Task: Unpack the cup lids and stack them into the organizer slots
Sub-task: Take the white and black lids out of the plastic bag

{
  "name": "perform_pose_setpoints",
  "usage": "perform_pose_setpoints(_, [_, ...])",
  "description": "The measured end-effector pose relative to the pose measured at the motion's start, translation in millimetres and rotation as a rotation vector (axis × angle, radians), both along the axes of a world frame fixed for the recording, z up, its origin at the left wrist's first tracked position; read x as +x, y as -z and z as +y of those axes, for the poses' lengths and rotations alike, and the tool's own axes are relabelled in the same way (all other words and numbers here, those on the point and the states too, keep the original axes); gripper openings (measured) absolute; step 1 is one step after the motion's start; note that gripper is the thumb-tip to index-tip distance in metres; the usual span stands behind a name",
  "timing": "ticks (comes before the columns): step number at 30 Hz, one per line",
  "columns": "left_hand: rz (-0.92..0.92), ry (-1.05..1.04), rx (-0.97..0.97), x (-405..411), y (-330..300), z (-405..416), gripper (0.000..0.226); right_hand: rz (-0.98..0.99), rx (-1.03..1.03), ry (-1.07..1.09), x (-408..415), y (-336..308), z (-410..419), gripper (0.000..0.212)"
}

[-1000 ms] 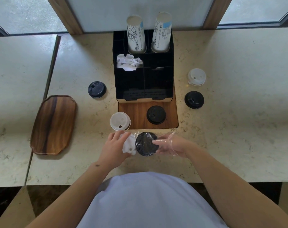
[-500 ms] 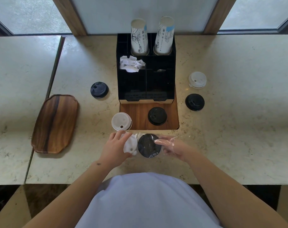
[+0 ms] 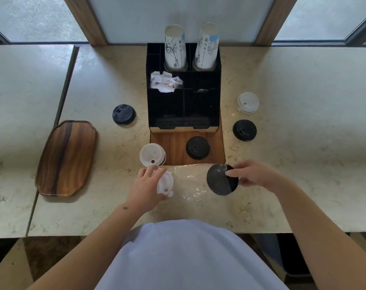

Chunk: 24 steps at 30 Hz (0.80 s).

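at the near edge of the worktop (image 3: 282, 164), my two hands stretch a clear sleeve (image 3: 188, 181) between them, lying just in front of the wood base (image 3: 173, 143) of the organizer (image 3: 184, 105). my left hand (image 3: 145, 188) has its grip clamped on a white lid (image 3: 165, 183) at the sleeve's left end, fingers curled over the lid's far rim. my right hand (image 3: 255, 174) has its grip pinched on a black lid (image 3: 221, 182) at the sleeve's right end, thumb and fingertips on its right edge; the lid stands tilted, its flat face toward me. whether it is partly inside the sleeve i cannot tell for sure, though film seems to cover its left part.

loose lids lie around: a second white lid (image 3: 152, 154) just beyond my left hand, touching the base's left corner; a black one (image 3: 197, 147) on the wood base; another black one (image 3: 124, 114) left of the organizer; and to the right, a white lid (image 3: 247, 102) with a black lid (image 3: 244, 130) nearer me, the two apart.

the black organizer stands upright at the back, with two cup stacks (image 3: 191, 47) in its rear slots and crumpled paper (image 3: 165, 81) in a middle-left slot. its front slots look dark; i cannot see lids in them. a wood tray (image 3: 67, 158) lies well to the left.
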<state>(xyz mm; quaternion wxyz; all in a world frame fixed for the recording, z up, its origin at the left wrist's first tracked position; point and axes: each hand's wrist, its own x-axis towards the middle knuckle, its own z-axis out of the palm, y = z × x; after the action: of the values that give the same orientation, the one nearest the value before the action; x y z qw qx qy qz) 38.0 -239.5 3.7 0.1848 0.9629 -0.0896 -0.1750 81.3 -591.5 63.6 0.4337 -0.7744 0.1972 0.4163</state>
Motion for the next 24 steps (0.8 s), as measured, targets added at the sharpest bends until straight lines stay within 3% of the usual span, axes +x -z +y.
perform_pose_setpoints(6, [0.017, 0.006, 0.039, 2.6, 1.4, -1.3, 0.092, -0.055, -0.377, -0.612, 55.7, -48.7, 9.0, 0.034])
perform_pose_setpoints(10, [0.013, 0.004, 0.043, 1.0, 2.3, -1.5, 0.091, -0.023, -0.52, -0.858, 91.7, -75.2, 23.1, 0.038])
perform_pose_setpoints(14, [0.019, 0.01, 0.035, 1.6, 3.5, -0.5, 0.092, -0.054, -0.46, -0.866, 128.7, -94.7, 43.7, 0.028])
perform_pose_setpoints(17, [0.028, 0.006, 0.022, 2.6, 4.7, 0.3, 0.095, -0.41, -0.567, -0.838, 151.0, -88.1, 59.5, 0.031])
perform_pose_setpoints(19, [0.035, 0.003, 0.009, 3.8, 5.2, 0.3, 0.098, -0.679, -0.607, -0.69, 159.7, -74.3, 68.9, 0.04])
perform_pose_setpoints(21, [0.04, 0.003, -0.002, 4.7, 5.8, 0.7, 0.1, -0.798, -0.592, -0.57, 165.8, -56.8, 76.9, 0.053])
perform_pose_setpoints(24, [0.04, 0.002, -0.009, 4.6, 6.1, 1.5, 0.101, -0.879, -0.592, -0.525, 170.2, -28.9, 83.9, 0.054])
